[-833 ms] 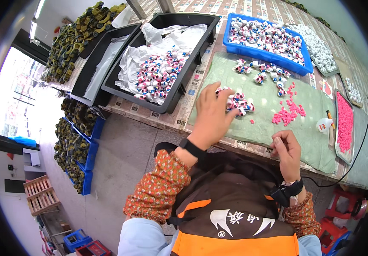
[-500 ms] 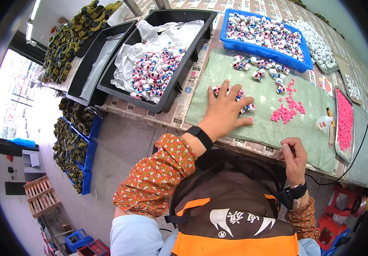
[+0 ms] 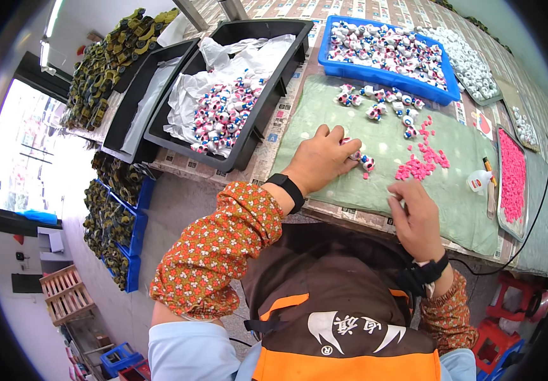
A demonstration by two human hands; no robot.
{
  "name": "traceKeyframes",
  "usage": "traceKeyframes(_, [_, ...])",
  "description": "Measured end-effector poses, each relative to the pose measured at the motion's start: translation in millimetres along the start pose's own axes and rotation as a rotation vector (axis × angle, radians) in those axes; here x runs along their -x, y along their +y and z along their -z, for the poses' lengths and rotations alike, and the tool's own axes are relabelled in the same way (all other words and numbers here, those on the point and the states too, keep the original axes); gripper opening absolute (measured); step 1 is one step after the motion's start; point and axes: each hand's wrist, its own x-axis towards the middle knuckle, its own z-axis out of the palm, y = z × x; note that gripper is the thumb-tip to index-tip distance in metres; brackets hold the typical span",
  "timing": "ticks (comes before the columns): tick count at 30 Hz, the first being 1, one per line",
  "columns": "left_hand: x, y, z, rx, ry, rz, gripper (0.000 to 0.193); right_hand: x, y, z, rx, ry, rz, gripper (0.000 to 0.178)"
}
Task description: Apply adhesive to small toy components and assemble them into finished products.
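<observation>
My left hand (image 3: 326, 159) is over the green cloth (image 3: 324, 114), its fingers drawn together on small white, pink and blue toy figures. Part of this group of toy figures (image 3: 366, 162) shows beyond the fingertips; the palm and knuckles hide the others. My right hand (image 3: 415, 216) hovers at the cloth's near edge with bent fingers, thumb close to the index finger. Whatever it may hold is hidden. Just beyond it lies a loose heap of small pink pieces (image 3: 415, 168). More toy figures (image 3: 376, 112) lie scattered farther back on the cloth.
A blue tray (image 3: 375, 75) full of toy figures stands at the back. To the left, a black bin (image 3: 245, 149) holds more on white paper. At right are a metal tray (image 3: 519, 232) of pink pieces, a small white bottle (image 3: 478, 181) and a black cable (image 3: 536, 213).
My left hand has gone from spread fingers to a gathered grip on the toy figures. My right hand has moved forward and left, toward the pink pieces.
</observation>
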Motion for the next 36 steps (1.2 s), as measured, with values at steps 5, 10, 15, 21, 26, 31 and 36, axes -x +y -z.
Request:
traceKeyframes(5, [-2.9,-2.1,6.4,0.046,-0.077,0.052,0.034,-44.7,8.1,-33.4,0.219,-0.086,0.064,0.028])
traceKeyframes(10, [-10.5,-3.9,11.2,0.043,-0.122,0.102,0.038,-74.8,23.2,-53.6,0.310,-0.151,0.015,0.023])
traceKeyframes(15, [-10.3,-2.1,9.9,0.089,-0.106,0.152,0.037,-93.1,26.0,-58.5,0.253,-0.247,-0.042,0.026])
traceKeyframes(21, [-11.8,-2.5,1.9,0.191,-0.040,0.308,0.036,-103.0,31.2,-71.8,0.173,-0.224,-0.097,0.030])
traceKeyframes(26, [-15.6,-8.8,1.2,0.429,-0.018,0.454,0.032,-112.9,33.5,-80.7,-0.139,-0.236,-0.287,0.030])
traceKeyframes(31, [-18.4,-19.9,-9.1,0.567,0.070,0.491,0.030,-118.5,26.4,-82.1,-0.346,-0.190,-0.343,0.029])
traceKeyframes(36, [-19.5,-31.0,6.2,0.702,0.181,0.495,0.029,-133.6,-3.1,-77.7,-0.426,-0.194,-0.291,0.025])
